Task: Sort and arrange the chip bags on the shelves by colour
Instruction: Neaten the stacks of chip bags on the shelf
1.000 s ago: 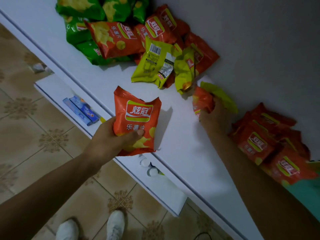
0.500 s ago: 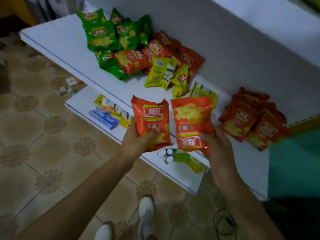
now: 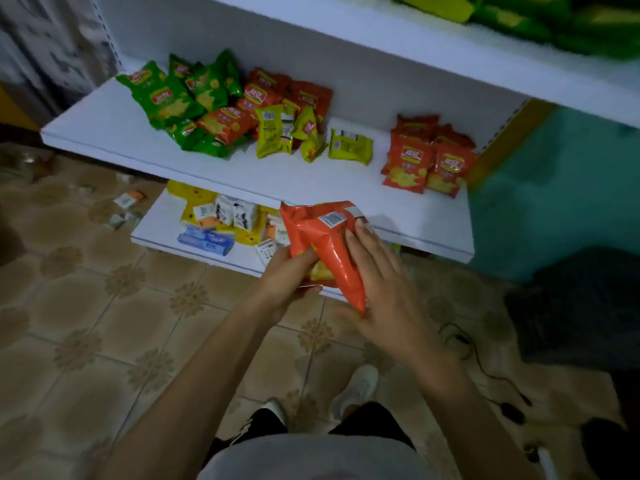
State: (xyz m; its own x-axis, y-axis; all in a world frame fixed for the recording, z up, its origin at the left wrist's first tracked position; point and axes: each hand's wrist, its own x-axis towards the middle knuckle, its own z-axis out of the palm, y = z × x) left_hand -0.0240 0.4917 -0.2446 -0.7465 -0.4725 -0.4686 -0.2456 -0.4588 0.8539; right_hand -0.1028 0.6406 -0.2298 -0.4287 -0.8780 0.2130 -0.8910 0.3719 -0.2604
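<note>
Orange bags (image 3: 325,237), two pressed together with a barcode side facing up, are held in the air at the front edge of the middle shelf (image 3: 242,174). The left hand (image 3: 287,275) grips them from below and the left, its fingers curled round their lower part and the thumb on top. The right hand (image 3: 384,296) lies flat against their right side, fingers straight and not curled round anything.

On the middle shelf, green bags (image 3: 173,98) are heaped at the left end, touching a jumble of mixed orange packs (image 3: 225,123) and yellow bags (image 3: 277,133). A lone yellow bag (image 3: 349,145) lies just right of that jumble. Well apart, at the right end, sits an orange stack (image 3: 426,161).

The lower shelf (image 3: 156,230) carries small packets and blue boxes (image 3: 204,240). Blurred green packs (image 3: 554,26) lie on the top shelf (image 3: 381,32). White shoes (image 3: 356,386) stand on the tiled floor (image 3: 104,306).
</note>
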